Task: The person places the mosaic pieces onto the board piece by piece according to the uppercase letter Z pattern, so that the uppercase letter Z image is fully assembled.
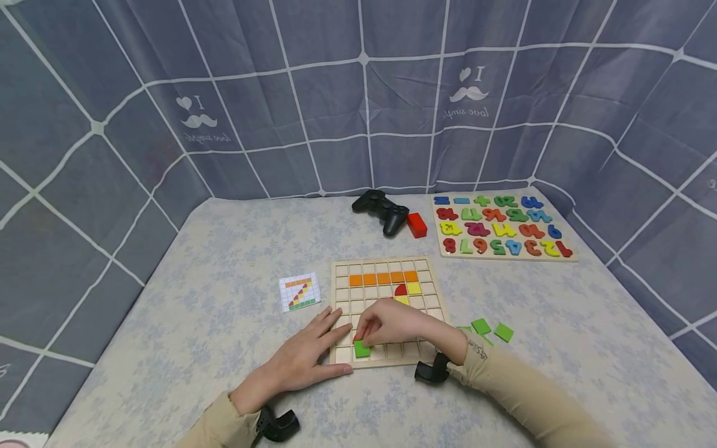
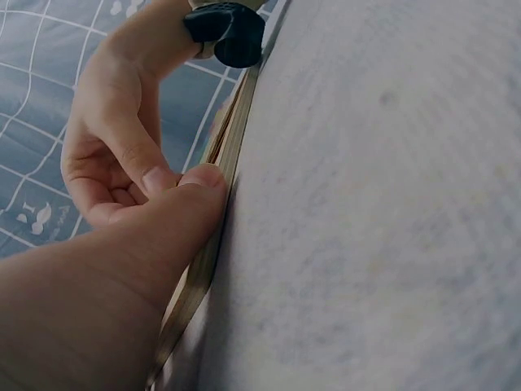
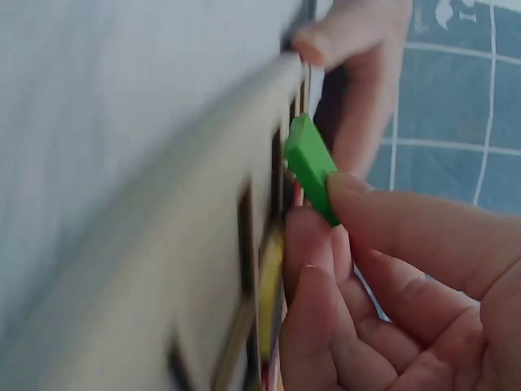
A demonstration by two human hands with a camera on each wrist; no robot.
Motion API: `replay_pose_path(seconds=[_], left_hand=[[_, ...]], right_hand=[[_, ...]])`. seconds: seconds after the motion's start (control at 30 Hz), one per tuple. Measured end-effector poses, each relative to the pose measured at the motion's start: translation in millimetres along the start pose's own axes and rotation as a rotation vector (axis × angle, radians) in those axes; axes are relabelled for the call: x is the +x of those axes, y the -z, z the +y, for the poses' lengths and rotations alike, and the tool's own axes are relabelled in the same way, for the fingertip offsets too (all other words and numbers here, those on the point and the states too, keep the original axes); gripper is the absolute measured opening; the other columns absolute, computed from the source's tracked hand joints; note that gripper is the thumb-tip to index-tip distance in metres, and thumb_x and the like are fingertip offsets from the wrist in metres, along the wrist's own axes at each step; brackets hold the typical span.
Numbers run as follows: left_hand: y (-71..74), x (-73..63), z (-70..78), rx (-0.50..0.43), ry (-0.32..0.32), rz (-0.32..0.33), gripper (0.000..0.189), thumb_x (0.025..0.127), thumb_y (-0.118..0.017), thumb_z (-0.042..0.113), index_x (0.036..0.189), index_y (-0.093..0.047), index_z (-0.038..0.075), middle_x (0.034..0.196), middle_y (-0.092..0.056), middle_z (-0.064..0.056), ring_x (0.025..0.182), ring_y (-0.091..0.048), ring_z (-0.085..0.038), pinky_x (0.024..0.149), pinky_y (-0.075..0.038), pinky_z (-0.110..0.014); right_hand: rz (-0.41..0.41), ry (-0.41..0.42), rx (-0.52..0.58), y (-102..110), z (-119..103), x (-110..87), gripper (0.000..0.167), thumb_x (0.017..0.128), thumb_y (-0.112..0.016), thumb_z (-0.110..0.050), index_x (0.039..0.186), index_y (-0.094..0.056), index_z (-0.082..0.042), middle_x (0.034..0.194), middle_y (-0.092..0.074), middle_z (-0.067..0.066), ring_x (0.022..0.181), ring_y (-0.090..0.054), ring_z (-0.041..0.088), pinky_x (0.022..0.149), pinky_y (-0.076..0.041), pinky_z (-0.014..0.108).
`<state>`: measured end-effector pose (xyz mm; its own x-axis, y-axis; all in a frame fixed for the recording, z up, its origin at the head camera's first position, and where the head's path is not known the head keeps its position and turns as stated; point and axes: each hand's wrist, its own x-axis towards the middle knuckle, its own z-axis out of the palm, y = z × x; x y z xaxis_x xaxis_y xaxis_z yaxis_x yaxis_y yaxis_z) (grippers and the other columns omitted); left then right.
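Observation:
In the head view a wooden grid board lies on the table, with a row of orange square tiles near its far side. Below them sit a red curved piece and a yellow tile; more of the middle is hidden by the right hand. My right hand pinches a green square tile over the board's near left corner. The right wrist view shows that tile tilted against the grid, between thumb and fingertips. My left hand rests on the board's left edge, fingers spread, thumb along the near corner.
A printed pattern card lies left of the board. Several loose green tiles are by the right forearm. Farther back are a black game controller, a red block and a number puzzle board. Grey tiled-print curtains enclose the table.

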<state>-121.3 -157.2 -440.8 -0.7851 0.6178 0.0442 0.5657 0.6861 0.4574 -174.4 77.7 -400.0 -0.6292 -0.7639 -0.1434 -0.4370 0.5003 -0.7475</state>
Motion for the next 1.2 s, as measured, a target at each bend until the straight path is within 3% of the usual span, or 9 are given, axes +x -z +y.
replay_pose_path(seconds=[0.23,0.47,0.7,1.2], left_hand=[[0.2,-0.1,-0.3,-0.002,-0.005,0.002,0.075,0.086,-0.051,0.064,0.145,-0.039,0.020,0.156,-0.018,-0.005,0.143,-0.008,-0.020,0.109,-0.028,-0.048],[-0.5,0.2,-0.2,0.001,-0.005,0.006,0.075,0.086,-0.051,0.064,0.145,-0.040,0.019,0.155,-0.019,-0.005,0.143,-0.009,-0.021,0.109,-0.028,-0.047],[-0.2,0.7,0.5,-0.001,0.009,-0.002,0.076,0.085,-0.052,0.065,0.146,-0.039,0.020,0.156,-0.019,-0.005,0.143,-0.008,-0.020,0.110,-0.028,-0.047],[0.6,0.8,0.0,-0.013,-0.003,-0.006,0.077,0.086,-0.052,0.064,0.146,-0.038,0.018,0.156,-0.017,-0.006,0.143,-0.007,-0.021,0.111,-0.026,-0.047]], right_hand=[[0.043,-0.025,-0.071,-11.1,-6.9,2.6,0.012,0.081,-0.072,-0.007,0.076,-0.071,-0.018,0.068,-0.061,-0.014,0.062,-0.056,0.001,0.058,-0.048,0.019],[0.107,-0.024,-0.157,-8.4,0.3,-11.0,0.014,0.076,-0.076,-0.009,0.076,-0.068,-0.021,0.069,-0.053,-0.012,0.062,-0.049,0.004,0.058,-0.044,0.021],[0.095,-0.050,-0.047,10.8,19.3,-40.1,0.012,0.076,-0.078,-0.014,0.079,-0.067,-0.019,0.064,-0.055,-0.008,0.056,-0.049,0.008,0.054,-0.044,0.023],[0.047,-0.044,0.103,53.2,64.1,-94.9,0.018,0.081,-0.074,-0.012,0.096,-0.066,-0.006,0.075,-0.058,-0.002,0.065,-0.052,0.010,0.058,-0.047,0.022]])
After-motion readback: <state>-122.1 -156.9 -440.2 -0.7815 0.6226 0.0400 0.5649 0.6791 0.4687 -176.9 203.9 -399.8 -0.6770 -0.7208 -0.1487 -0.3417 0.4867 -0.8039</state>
